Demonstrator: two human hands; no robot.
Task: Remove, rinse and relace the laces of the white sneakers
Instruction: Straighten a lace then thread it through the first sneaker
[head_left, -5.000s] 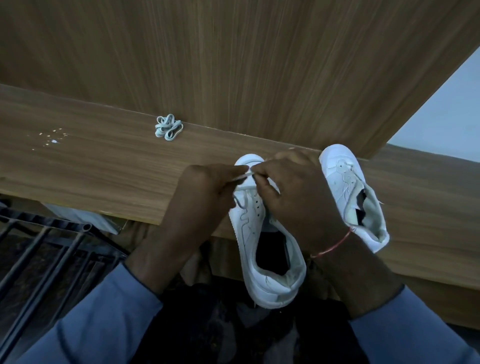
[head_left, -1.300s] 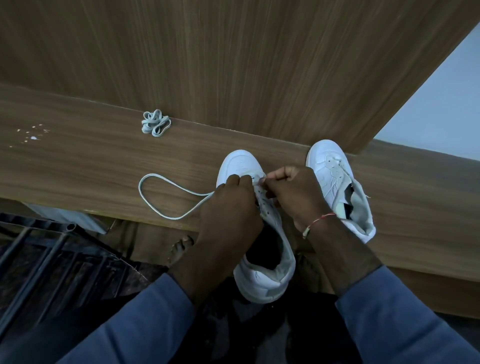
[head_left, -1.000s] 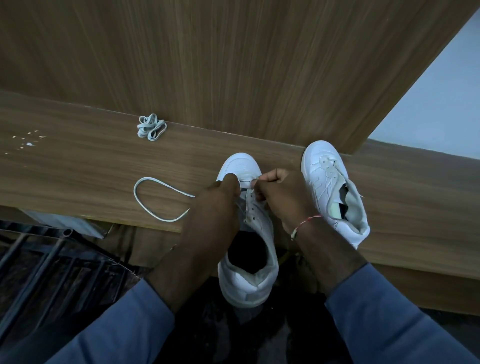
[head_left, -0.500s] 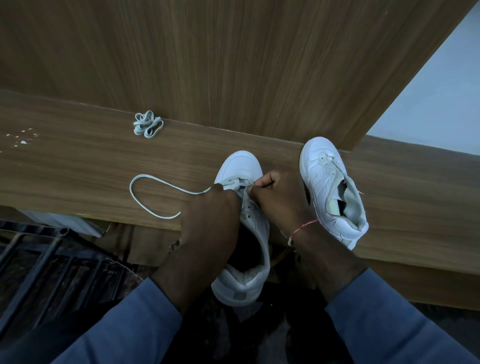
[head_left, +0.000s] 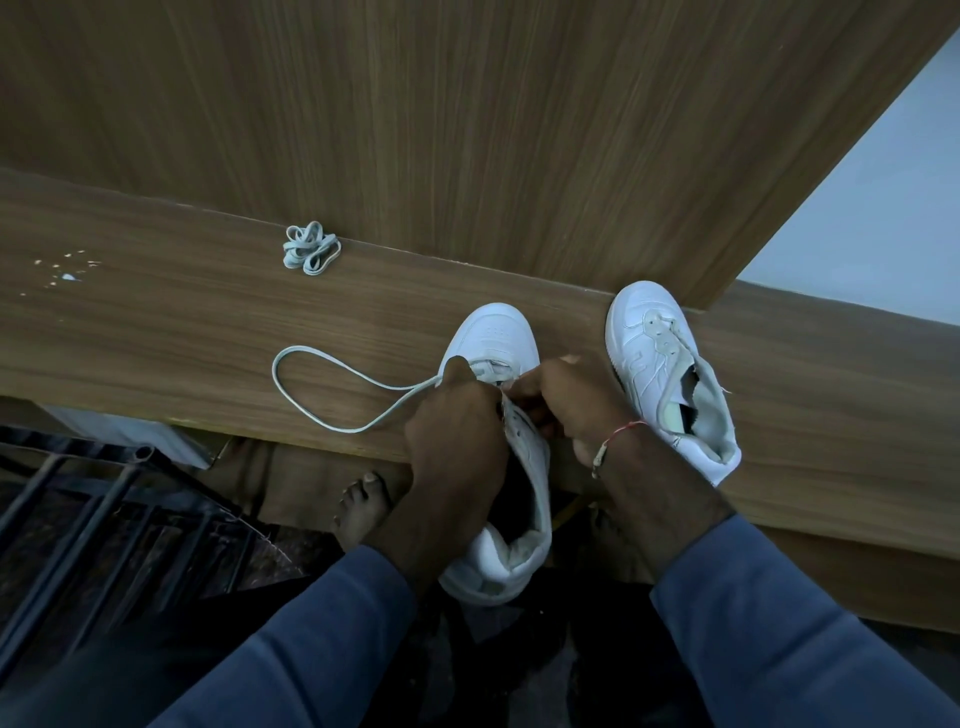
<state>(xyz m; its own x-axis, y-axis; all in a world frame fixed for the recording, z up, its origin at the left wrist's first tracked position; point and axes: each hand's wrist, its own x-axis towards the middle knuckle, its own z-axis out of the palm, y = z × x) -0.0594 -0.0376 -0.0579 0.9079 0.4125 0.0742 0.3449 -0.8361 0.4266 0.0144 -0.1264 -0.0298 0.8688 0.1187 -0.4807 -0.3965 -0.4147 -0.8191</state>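
Hands meet over the front eyelets of a white low-top leather sneaker: the left hand curls its fingers over the shoe's throat and pinches a long white flat shoelace, while the right hand, fingers bunched tight, pinches the eyelet edge from the other side; whether it also grips a lace end cannot be told. At far left, white specks dot the brown wood-grain ledge, and a black metal grille stands below its front edge. A small bundle of white shoelace lies coiled at the back of the ledge, touching the upright wood-grain panel. Nearer the person, the long shoelace runs out from under the left hand's fingers in a slack loop across the ledge. A bare foot shows on the floor beneath. The held sneaker rests its toe on the ledge, its heel hanging out past the front edge between two blue sleeves. A red thread bracelet circles the right wrist. Just to the right, a second white sneaker lies on the ledge, toe at the panel, tongue loose. A pale wall fills the far right.
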